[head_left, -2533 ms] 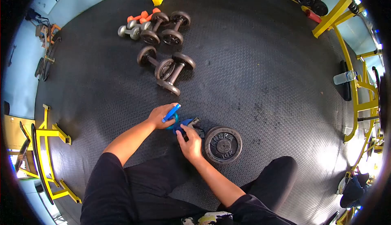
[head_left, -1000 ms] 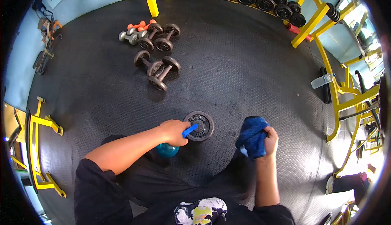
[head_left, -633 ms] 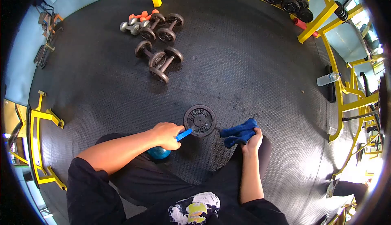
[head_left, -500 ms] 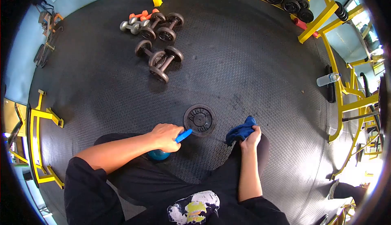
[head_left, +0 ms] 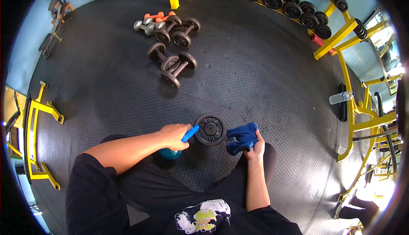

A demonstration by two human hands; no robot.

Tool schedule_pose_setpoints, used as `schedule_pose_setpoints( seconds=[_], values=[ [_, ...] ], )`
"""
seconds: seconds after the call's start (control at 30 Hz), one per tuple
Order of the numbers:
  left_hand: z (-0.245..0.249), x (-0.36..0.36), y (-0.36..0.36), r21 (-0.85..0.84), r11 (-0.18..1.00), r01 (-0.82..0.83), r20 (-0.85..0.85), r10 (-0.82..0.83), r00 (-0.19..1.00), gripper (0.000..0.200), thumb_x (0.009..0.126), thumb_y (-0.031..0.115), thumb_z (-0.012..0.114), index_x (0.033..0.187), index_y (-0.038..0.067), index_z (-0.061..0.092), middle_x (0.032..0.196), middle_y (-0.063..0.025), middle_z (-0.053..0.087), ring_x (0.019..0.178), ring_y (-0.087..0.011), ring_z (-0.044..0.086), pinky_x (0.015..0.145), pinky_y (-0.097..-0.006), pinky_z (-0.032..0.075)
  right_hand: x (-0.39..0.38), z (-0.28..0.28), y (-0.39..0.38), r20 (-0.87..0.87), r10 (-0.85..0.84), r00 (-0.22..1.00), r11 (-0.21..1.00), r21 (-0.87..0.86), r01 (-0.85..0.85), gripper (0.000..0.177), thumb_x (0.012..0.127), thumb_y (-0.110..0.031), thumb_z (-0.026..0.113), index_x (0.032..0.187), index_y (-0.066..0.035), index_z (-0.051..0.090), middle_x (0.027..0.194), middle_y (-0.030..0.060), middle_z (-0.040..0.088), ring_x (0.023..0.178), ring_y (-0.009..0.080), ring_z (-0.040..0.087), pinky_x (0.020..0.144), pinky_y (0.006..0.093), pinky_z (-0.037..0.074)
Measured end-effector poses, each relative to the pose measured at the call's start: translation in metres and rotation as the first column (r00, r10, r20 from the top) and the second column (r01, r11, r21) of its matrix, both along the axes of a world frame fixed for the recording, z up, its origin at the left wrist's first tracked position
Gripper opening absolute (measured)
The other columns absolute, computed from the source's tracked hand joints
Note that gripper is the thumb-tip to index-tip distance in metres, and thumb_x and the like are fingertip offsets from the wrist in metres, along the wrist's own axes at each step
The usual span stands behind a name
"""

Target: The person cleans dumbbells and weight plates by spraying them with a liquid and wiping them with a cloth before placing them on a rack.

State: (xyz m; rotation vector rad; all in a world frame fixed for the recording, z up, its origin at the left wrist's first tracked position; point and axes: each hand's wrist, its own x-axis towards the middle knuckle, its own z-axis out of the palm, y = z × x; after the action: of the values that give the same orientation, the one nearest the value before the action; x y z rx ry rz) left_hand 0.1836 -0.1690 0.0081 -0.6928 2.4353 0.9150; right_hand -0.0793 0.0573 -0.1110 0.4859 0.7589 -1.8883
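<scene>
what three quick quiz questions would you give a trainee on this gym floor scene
1. True or false: the left hand grips a spray bottle.
2. The blue cloth held by the right hand is: A) on a chair B) beside the weight plate C) in a bucket
3. What colour is the spray bottle's trigger?
Key: 1 true; 2 B; 3 blue.

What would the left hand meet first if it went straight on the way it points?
Most likely the plate. The left hand holds a bottle and points right, the blue nozzle nearly at the plate's rim; whether it touches, I cannot tell.
</scene>
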Motion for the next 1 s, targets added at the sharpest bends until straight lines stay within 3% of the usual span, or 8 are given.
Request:
schedule_pose_setpoints(
  seconds=[0.17, 0.23, 0.3, 0.4, 0.5, 0.63, 0.7, 1.0],
  values=[
    [-0.048, 0.011, -0.016, 0.02, 0.994, -0.107, -0.387, 0.107, 0.916, 0.074, 0.085, 0.035, 0.073, 0.142, 0.002, 0.039, 0.119, -0.0243, 0.062, 0.112, -0.0419, 0.06, 0.095, -0.049, 0.047, 0.012, 0.013, -0.007, -0.226, 0.047, 0.973, 0.999, 0.0, -0.048, 0.049, 0.103, -0.04, 0.048, 0.133, -0.001, 0.052, 0.124, 0.0155, 0.063, 0.111, 0.0311, 0.063, 0.097, 0.046, 0.051],
    [-0.061, 0.009, -0.024, -0.045, 0.973, -0.224, -0.311, 0.2, 0.929, 0.072, 0.088, 0.028, 0.072, 0.145, 0.003, 0.035, 0.115, -0.0212, 0.065, 0.11, -0.0405, 0.062, 0.094, -0.0481, 0.049, 0.025, 0.033, -0.016, -0.48, 0.195, 0.855, 0.975, 0.191, -0.116, 0.053, 0.104, -0.038, 0.047, 0.143, -0.002, 0.046, 0.131, 0.0123, 0.06, 0.116, 0.0272, 0.06, 0.1, 0.0426, 0.049],
    [-0.075, 0.003, -0.033, 0.044, 0.92, -0.389, -0.335, 0.38, 0.862, 0.065, 0.09, 0.019, 0.068, 0.145, 0.007, 0.036, 0.12, -0.0229, 0.063, 0.114, -0.0418, 0.06, 0.097, -0.0489, 0.047, 0.034, 0.019, -0.023, -0.651, 0.227, 0.724, 0.974, 0.152, -0.168, 0.053, 0.106, -0.032, 0.044, 0.149, -0.001, 0.039, 0.141, 0.0117, 0.053, 0.126, 0.0245, 0.054, 0.109, 0.0383, 0.04],
    [-0.105, -0.002, -0.042, 0.077, 0.837, -0.542, -0.322, 0.535, 0.781, 0.06, 0.089, 0.005, 0.063, 0.143, 0.01, 0.038, 0.116, -0.0208, 0.065, 0.111, -0.04, 0.061, 0.096, -0.0475, 0.048, 0.049, 0.021, -0.031, -0.868, 0.469, 0.165, 0.862, 0.409, -0.299, 0.056, 0.106, -0.03, 0.043, 0.15, 0.003, 0.033, 0.151, 0.0182, 0.04, 0.142, 0.0293, 0.035, 0.117, 0.0387, 0.026],
    [-0.142, -0.001, -0.024, -0.097, 0.825, -0.557, -0.294, 0.511, 0.808, 0.06, 0.088, -0.001, 0.059, 0.143, 0.01, 0.038, 0.115, -0.0201, 0.066, 0.11, -0.0393, 0.062, 0.096, -0.0468, 0.048, 0.055, 0.035, -0.041, -0.573, 0.572, -0.587, 0.692, 0.721, -0.029, 0.062, 0.102, -0.03, 0.047, 0.151, 0.004, 0.028, 0.155, 0.0247, 0.032, 0.148, 0.037, 0.024, 0.12, 0.0453, 0.021],
    [-0.147, 0.004, -0.031, 0.018, 0.763, -0.646, -0.273, 0.626, 0.731, 0.059, 0.088, -0.001, 0.059, 0.142, 0.01, 0.04, 0.121, -0.023, 0.064, 0.114, -0.0412, 0.06, 0.098, -0.0472, 0.047, 0.057, 0.03, -0.045, -0.358, 0.514, -0.78, 0.632, 0.773, 0.062, 0.063, 0.101, -0.032, 0.048, 0.151, 0.002, 0.028, 0.156, 0.0228, 0.031, 0.148, 0.0364, 0.025, 0.119, 0.0486, 0.024],
    [-0.142, 0.004, -0.032, -0.089, 0.754, -0.651, -0.317, 0.599, 0.736, 0.058, 0.088, 0.0, 0.06, 0.142, 0.009, 0.04, 0.125, -0.024, 0.061, 0.117, -0.041, 0.059, 0.1, -0.0469, 0.047, 0.063, 0.03, -0.039, -0.236, 0.497, -0.835, 0.63, 0.76, 0.16, 0.062, 0.1, -0.034, 0.049, 0.149, 0.001, 0.033, 0.156, 0.0204, 0.031, 0.147, 0.0339, 0.027, 0.119, 0.0479, 0.025],
    [-0.147, -0.008, -0.06, -0.071, 0.835, -0.545, -0.222, 0.519, 0.825, 0.066, 0.091, 0.014, 0.064, 0.149, 0.009, 0.034, 0.132, -0.0234, 0.058, 0.122, -0.0393, 0.056, 0.104, -0.0465, 0.045, 0.092, 0.034, -0.017, -0.197, 0.379, -0.904, 0.649, 0.753, 0.108, 0.057, 0.1, -0.036, 0.048, 0.146, -0.002, 0.042, 0.153, 0.0135, 0.04, 0.146, 0.0281, 0.032, 0.118, 0.0454, 0.027]
  ],
)
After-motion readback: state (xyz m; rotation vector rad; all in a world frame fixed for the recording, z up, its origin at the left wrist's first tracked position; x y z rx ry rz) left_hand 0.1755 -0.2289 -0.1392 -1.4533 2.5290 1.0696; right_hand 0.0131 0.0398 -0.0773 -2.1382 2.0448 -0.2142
